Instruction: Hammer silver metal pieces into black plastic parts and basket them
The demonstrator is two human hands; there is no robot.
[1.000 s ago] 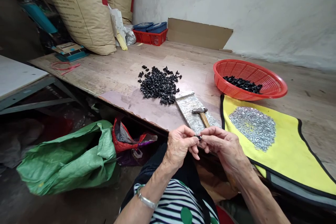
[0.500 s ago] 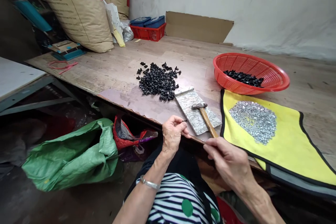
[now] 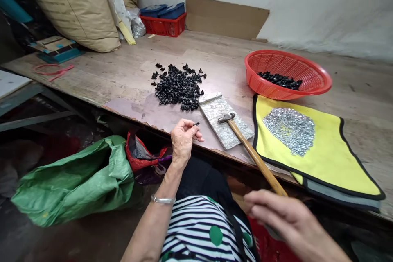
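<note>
My left hand (image 3: 183, 139) is raised at the table's front edge, with thumb and forefinger pinched on a small black piece (image 3: 196, 123). My right hand (image 3: 285, 221) hangs low over my lap, its fingers stretched out to the left just under the end of the hammer's wooden handle (image 3: 254, 157); no grip on it shows. The hammer's head (image 3: 226, 117) rests on a grey stone slab (image 3: 215, 110). A pile of black pieces (image 3: 176, 86) lies left of the slab.
A red basket (image 3: 319, 90) with black pieces stands at the right, behind a yellow cloth (image 3: 334, 168) bearing a heap of silver parts (image 3: 288, 131). Green bag (image 3: 70, 184) on the floor at left. Paper sacks (image 3: 70, 4), a red crate (image 3: 162, 26) and cardboard (image 3: 225, 18) line the back.
My hands have parted: the left keeps the small black piece and has moved out over the table edge, while the right has dropped back toward my lap by the hammer handle's end.
</note>
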